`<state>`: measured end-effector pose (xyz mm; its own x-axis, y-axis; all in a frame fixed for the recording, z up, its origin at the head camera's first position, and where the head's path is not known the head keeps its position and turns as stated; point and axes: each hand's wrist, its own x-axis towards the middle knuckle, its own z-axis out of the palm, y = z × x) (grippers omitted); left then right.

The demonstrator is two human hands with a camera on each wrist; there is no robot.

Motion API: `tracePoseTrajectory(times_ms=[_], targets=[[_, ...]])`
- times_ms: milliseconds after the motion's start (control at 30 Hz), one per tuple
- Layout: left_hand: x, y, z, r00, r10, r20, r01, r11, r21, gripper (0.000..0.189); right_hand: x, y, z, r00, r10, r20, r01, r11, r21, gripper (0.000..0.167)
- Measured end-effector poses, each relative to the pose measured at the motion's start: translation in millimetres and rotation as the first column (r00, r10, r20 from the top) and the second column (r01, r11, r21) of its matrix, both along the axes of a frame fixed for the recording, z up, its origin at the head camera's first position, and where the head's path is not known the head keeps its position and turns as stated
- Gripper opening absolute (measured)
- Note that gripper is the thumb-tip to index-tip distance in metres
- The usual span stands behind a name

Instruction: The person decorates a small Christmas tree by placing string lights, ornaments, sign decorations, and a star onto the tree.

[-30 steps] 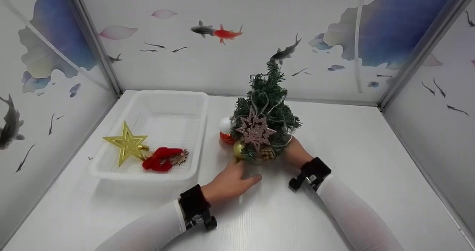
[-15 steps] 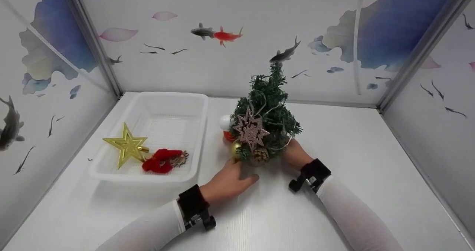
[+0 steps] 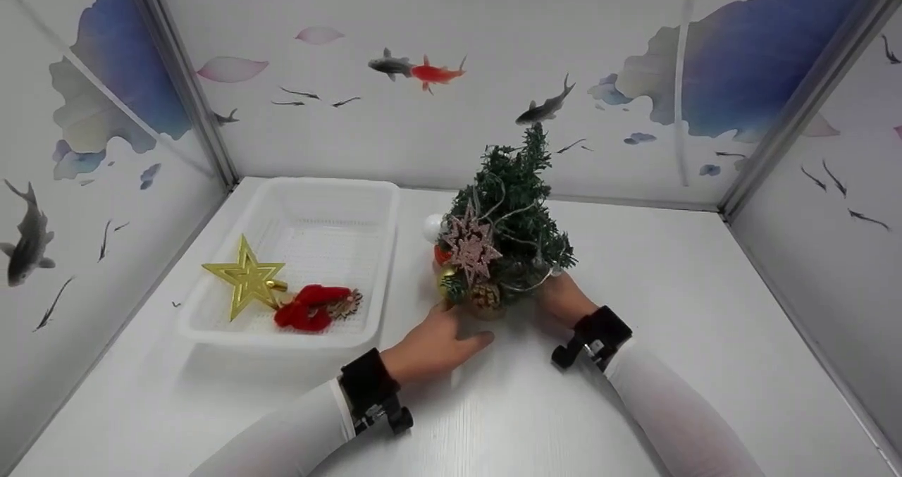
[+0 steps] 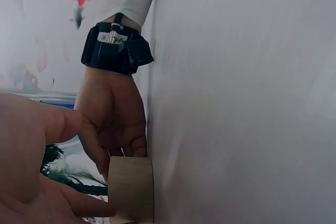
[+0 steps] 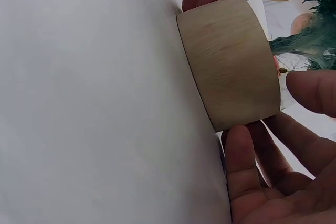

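A small artificial Christmas tree stands on a round wooden base. Its front carries a pink glitter star, a pine cone and a gold ball. White and red balls hang at its left side. My left hand touches the base from the left with extended fingers, thumb held apart. From the other side my right hand rests its fingertips on the base; the tree partly hides it in the head view. The right thumb stands off the wood.
Left of the tree sits a white plastic basket. In it lie a gold star, a fuzzy red ornament and a small wooden snowflake. Printed panels wall the white table at the back and sides.
The tree has turned on the spot: the pink star, pine cone and balls on its front have swung left relative to the tree. Both hands stay at the base, nearly in place.
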<state>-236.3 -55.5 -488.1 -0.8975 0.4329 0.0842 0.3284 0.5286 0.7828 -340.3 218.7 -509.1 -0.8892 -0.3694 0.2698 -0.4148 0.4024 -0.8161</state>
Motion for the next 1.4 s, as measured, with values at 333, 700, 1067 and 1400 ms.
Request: tracePoseTrajectory(times_ms=[333,700,1067,1400], targets=[[-7.1,-1.7,-2.9,1.0,-0.003,-0.015,0.003,1.0,-0.012,0.078,-1.9,-0.2,2.5,0.999,-0.027,-0.023,0.029,0.993,0.116,0.037],[-14.2,-7.6,-3.9,1.0,0.001,-0.03,-0.001,1.0,-0.016,0.077,-6.3,0.5,1.0,0.997,0.058,0.051,-0.06,0.997,0.043,0.021],[-8.5,-4.6,1.6,0.999,-0.012,-0.051,0.01,0.999,-0.044,0.076,-2.4,-3.1,7.7,0.997,0.078,0.01,-0.079,0.991,0.111,0.021],[-0.6,-0.8,3.6,0.998,-0.039,-0.052,0.034,0.996,-0.079,0.092,-4.4,-6.0,8.8,0.99,0.132,0.044,-0.134,0.99,0.047,0.013]])
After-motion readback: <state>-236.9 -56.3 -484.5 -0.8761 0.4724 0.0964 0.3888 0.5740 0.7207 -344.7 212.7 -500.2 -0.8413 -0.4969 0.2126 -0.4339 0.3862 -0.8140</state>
